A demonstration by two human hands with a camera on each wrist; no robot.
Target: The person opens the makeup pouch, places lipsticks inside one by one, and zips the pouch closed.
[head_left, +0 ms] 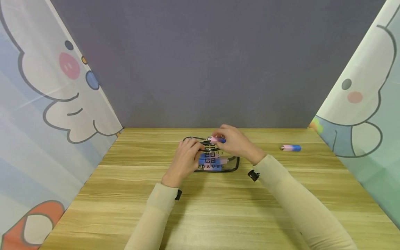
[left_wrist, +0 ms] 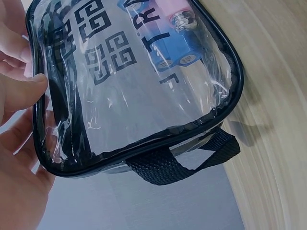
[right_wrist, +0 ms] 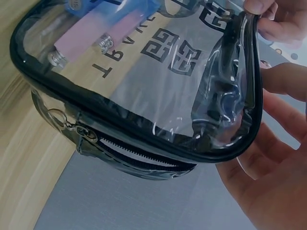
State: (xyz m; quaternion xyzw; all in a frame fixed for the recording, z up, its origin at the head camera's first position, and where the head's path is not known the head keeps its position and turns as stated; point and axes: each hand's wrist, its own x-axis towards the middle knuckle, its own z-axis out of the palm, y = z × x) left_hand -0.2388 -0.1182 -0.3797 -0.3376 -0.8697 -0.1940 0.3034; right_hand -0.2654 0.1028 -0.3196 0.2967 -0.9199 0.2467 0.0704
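Note:
A clear pouch [head_left: 232,166] with black edging and the word TRAVEL lies on the wooden table. Several pink-and-blue tubes [right_wrist: 81,36] with silver ends are inside it, seen through the plastic. My left hand [head_left: 186,154] grips the pouch's black rim at its left side, thumb on the edge. Over the pouch's opening, my right hand [head_left: 234,141] pinches another pink-and-blue tube [head_left: 215,139], its silver end pointing left. That tube is not plainly visible in the wrist views.
One more pink-and-blue tube [head_left: 290,148] lies at the right of the table [head_left: 218,211]. A black strap handle [left_wrist: 163,167] and a zipper [right_wrist: 139,155] are on the pouch's ends. A grey panel [head_left: 212,66] stands behind, with cartoon-printed curtains [head_left: 350,111] at the sides.

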